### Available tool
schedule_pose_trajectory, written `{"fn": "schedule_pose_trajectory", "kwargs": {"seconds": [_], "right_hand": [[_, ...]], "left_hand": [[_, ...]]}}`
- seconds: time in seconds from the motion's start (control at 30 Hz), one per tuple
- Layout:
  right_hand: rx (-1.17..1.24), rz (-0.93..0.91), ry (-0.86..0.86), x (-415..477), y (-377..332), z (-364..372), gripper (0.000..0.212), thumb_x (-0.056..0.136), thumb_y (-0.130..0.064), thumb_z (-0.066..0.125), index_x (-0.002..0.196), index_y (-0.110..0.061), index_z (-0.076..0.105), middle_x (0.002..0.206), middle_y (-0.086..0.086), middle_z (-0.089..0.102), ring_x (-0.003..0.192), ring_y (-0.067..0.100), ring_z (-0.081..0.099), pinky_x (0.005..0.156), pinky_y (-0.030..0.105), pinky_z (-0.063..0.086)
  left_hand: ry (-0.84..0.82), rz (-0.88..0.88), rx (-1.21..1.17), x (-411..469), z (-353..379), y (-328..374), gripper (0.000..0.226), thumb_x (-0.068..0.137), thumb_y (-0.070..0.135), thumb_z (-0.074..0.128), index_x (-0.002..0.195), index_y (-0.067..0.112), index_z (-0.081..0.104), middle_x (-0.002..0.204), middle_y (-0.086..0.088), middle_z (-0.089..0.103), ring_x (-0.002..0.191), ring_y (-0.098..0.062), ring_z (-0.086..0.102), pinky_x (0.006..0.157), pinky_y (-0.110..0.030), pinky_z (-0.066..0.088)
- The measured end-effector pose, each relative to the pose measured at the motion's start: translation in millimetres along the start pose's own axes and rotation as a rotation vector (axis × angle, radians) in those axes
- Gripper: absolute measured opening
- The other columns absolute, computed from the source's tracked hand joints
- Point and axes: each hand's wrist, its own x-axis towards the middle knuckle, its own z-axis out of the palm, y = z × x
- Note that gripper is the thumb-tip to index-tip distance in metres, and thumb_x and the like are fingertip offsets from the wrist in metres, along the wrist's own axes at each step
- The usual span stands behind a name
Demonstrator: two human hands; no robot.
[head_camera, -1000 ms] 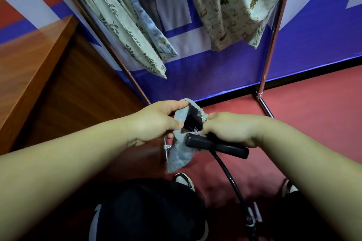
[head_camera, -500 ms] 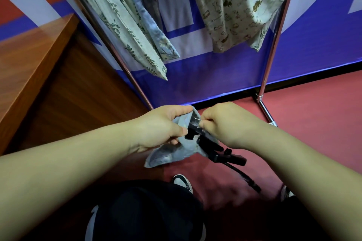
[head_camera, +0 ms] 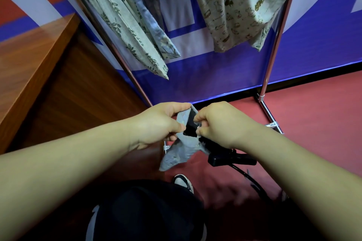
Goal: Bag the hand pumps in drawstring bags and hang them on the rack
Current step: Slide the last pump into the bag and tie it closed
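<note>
A small grey drawstring bag (head_camera: 181, 152) hangs between my hands in front of my knees. My left hand (head_camera: 162, 123) grips the bag's mouth on its left side. My right hand (head_camera: 221, 123) pinches the opposite edge of the mouth. A black hand pump (head_camera: 231, 159) sticks into the bag's opening; its handle and black hose (head_camera: 252, 182) trail out below my right wrist. How far the pump reaches inside the bag is hidden.
A metal rack (head_camera: 274, 45) stands ahead, with several patterned fabric bags (head_camera: 125, 25) hanging from it before a blue banner. A wooden desk (head_camera: 29, 60) is at the left. Red floor (head_camera: 313, 107) lies to the right. My shoe (head_camera: 183, 182) is below the bag.
The pump handle has swung lower and to the right, level under my right wrist. Both hands rose slightly and drew closer at the bag's mouth.
</note>
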Motion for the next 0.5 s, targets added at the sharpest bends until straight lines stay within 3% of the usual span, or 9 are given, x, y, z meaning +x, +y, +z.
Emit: {"fn": "schedule_pose_trajectory", "kwargs": {"seconds": [0.1,0.17,0.3,0.4,0.47,0.5], "right_hand": [[0.093,0.002,0.009,0,6,-5,0.015,0.082,-0.018,0.067,0.094,-0.012,0.073,0.079,0.002,0.073,0.079,0.020,0.066,0.075,0.038,0.053],[0.236,0.084,0.033,-2,13,-14,0.018,0.081,-0.015,0.072,0.098,-0.017,0.073,0.080,-0.004,0.075,0.074,0.007,0.066,0.079,0.033,0.055],[0.472,0.165,0.039,-8,31,-30,0.020,0.077,-0.026,0.084,0.091,-0.023,0.071,0.086,-0.008,0.073,0.069,0.002,0.064,0.073,0.024,0.055],[0.593,0.168,-0.134,-16,47,-34,0.018,0.082,-0.028,0.081,0.093,-0.021,0.070,0.079,-0.019,0.069,0.059,-0.005,0.055,0.059,0.010,0.041],[0.625,0.160,-0.222,-20,57,-34,0.017,0.085,-0.030,0.078,0.096,-0.022,0.069,0.075,-0.025,0.064,0.063,-0.005,0.052,0.066,0.015,0.040],[0.629,0.146,-0.251,-21,60,-33,0.016,0.086,-0.029,0.078,0.096,-0.022,0.069,0.074,-0.026,0.063,0.065,-0.004,0.051,0.070,0.018,0.040]], "left_hand": [[-0.013,0.005,-0.022,-2,1,3,0.064,0.094,-0.011,0.053,0.149,0.022,0.047,0.092,-0.003,0.063,0.051,-0.007,0.052,0.050,-0.016,0.046],[-0.014,0.010,-0.030,-2,1,5,0.065,0.094,-0.013,0.051,0.149,0.022,0.047,0.089,-0.001,0.064,0.050,-0.006,0.052,0.049,-0.016,0.045],[-0.003,0.028,-0.066,0,-3,7,0.066,0.091,-0.015,0.048,0.145,0.023,0.053,0.094,-0.003,0.069,0.051,-0.006,0.053,0.047,-0.018,0.042],[0.022,0.037,-0.135,0,-4,9,0.067,0.089,-0.017,0.044,0.142,0.022,0.057,0.108,-0.019,0.071,0.057,-0.015,0.052,0.043,-0.019,0.039],[0.032,0.045,-0.218,1,-5,10,0.066,0.085,-0.017,0.046,0.138,0.019,0.060,0.123,-0.027,0.067,0.071,-0.026,0.057,0.050,-0.021,0.042],[0.028,0.048,-0.275,2,-6,10,0.067,0.079,-0.015,0.049,0.136,0.018,0.062,0.126,-0.027,0.065,0.084,-0.034,0.059,0.060,-0.025,0.045]]}}
